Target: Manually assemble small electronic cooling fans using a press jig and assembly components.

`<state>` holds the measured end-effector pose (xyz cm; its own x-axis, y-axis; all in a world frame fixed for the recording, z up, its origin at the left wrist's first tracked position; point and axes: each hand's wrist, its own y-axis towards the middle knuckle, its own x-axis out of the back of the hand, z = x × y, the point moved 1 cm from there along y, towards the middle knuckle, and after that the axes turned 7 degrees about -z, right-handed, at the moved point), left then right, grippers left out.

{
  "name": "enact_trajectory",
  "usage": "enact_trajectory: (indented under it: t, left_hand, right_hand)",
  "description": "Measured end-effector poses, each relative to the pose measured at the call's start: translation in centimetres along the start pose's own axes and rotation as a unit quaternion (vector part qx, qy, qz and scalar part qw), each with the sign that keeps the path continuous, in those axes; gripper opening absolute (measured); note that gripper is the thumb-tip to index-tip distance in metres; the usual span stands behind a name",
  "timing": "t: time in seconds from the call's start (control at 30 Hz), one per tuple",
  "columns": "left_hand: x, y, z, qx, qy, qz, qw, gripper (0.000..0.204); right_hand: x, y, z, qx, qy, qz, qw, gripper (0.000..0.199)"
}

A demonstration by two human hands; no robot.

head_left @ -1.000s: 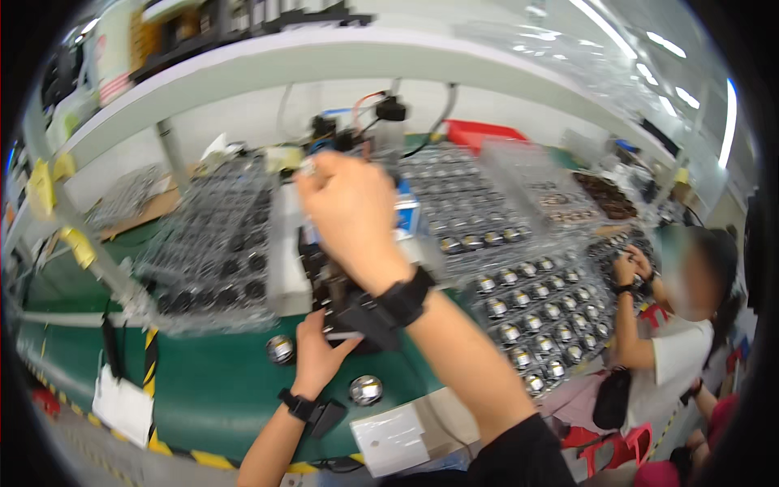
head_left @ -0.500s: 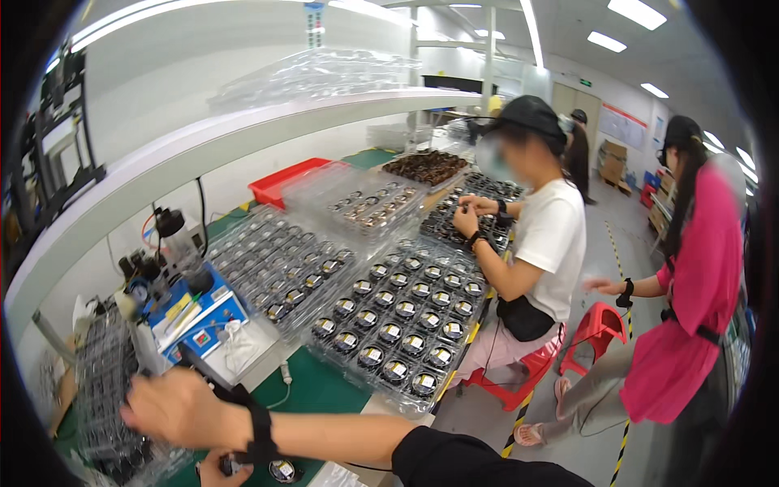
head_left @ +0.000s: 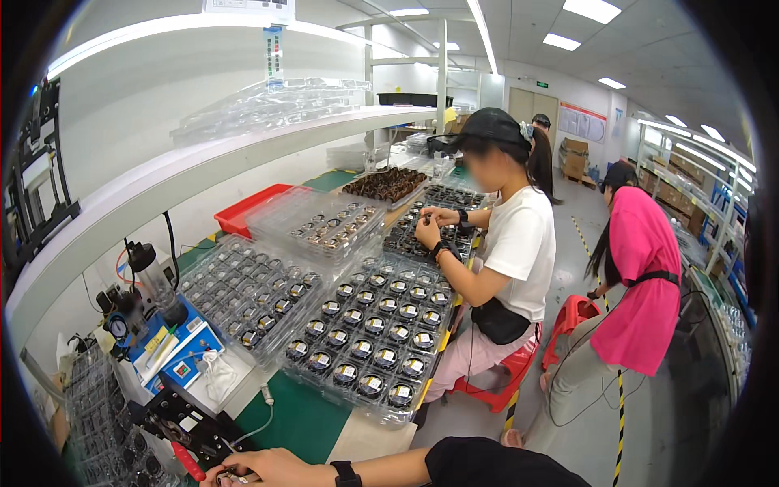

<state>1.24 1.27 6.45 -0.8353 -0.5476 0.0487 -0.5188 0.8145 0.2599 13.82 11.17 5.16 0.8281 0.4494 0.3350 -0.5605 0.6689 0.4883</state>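
Your right hand (head_left: 276, 467) is low in frame, palm down, beside the black fixture (head_left: 174, 418) with the red handle (head_left: 187, 461). Fingers bent over a small shiny part (head_left: 233, 479) right at the lower edge; cropped, so can't tell if it's gripped or just touched. Can't see your left hand.

Bench: green mat (head_left: 302, 414), beige board (head_left: 377, 439) at the near edge. Blue-fronted box (head_left: 182, 349) with gauge sits behind the fixture. Right of it, clear trays of round parts; the nearest tray (head_left: 341, 398) has pale-labelled parts in rows. Behind: stacked clear trays (head_left: 272, 215), red bin (head_left: 235, 217), heap of brown parts (head_left: 385, 185). White shelf (head_left: 182, 174) runs above, plastic trays (head_left: 276, 109) on top.

Room: co-worker in white (head_left: 519, 243) seated at the same bench, hands together over dark parts. Person in pink (head_left: 645, 276) bends by a red stool (head_left: 570, 318). Grey floor (head_left: 479, 415), yellow-black tape (head_left: 620, 422), cartons (head_left: 575, 158) at the back, ceiling lights (head_left: 592, 10) on.
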Motion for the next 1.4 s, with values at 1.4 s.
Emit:
enact_trajectory:
  t: [1.4]
  left_hand:
    - [-1.1, -0.7, 2.0, -0.213, 0.098, 0.004, 0.972, 0.024]
  right_hand:
    - [39.2, 10.0, -24.7, -0.281, -0.469, -0.340, 0.765, 0.022]
